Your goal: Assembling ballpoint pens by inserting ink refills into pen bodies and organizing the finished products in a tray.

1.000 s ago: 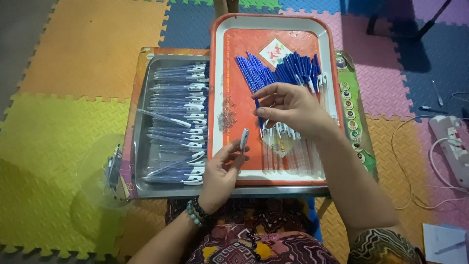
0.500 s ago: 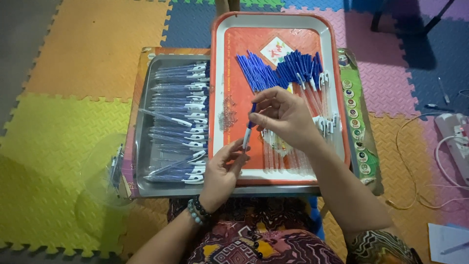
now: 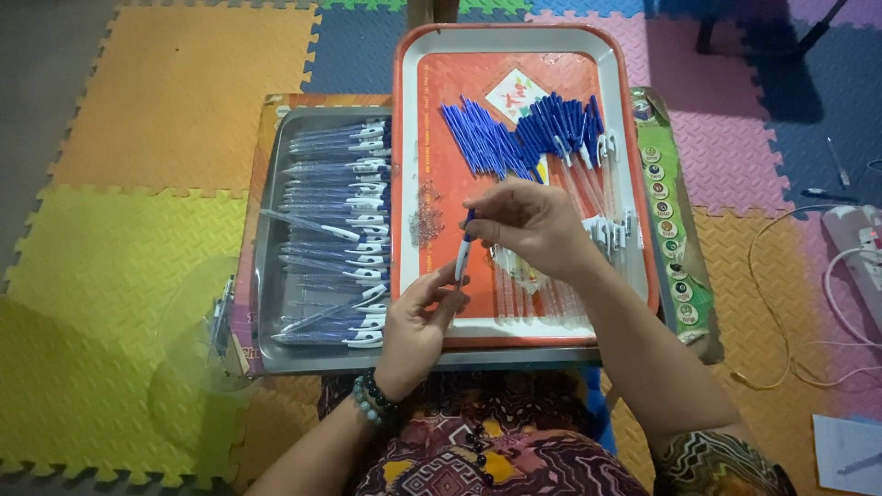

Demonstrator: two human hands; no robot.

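Here both hands meet over the near part of an orange tray (image 3: 418, 138), working on a single pen (image 3: 464, 253). The left hand (image 3: 418, 317) comes up from below, a beaded bracelet (image 3: 375, 400) at its wrist, and its fingers (image 3: 432, 280) are pinched together on the pen's lower, pale end. The right hand (image 3: 528, 225) reaches in from the right, and its fingers (image 3: 482, 216) are closed on the pen's upper, blue end, so the pen stands nearly upright between the two hands, just above the tray's surface.

On the far half of the orange tray lie a fan of loose blue refills (image 3: 482, 142) and, just beside it to the right, a heap of blue pen parts with white clips (image 3: 565, 124). Clear pen barrels (image 3: 551, 298) lie under and near the right hand, and a small cluster of tiny springs (image 3: 425, 220) sits to the left of the hands.

Touching the orange tray on its left is a metal tray (image 3: 271, 344), filled with finished pens (image 3: 344, 211) stacked in a column, tips pointing left. Both trays rest on a low counter standing on a floor of coloured foam mats (image 3: 119, 248). White cables (image 3: 790, 303) trail across the mats on the right.
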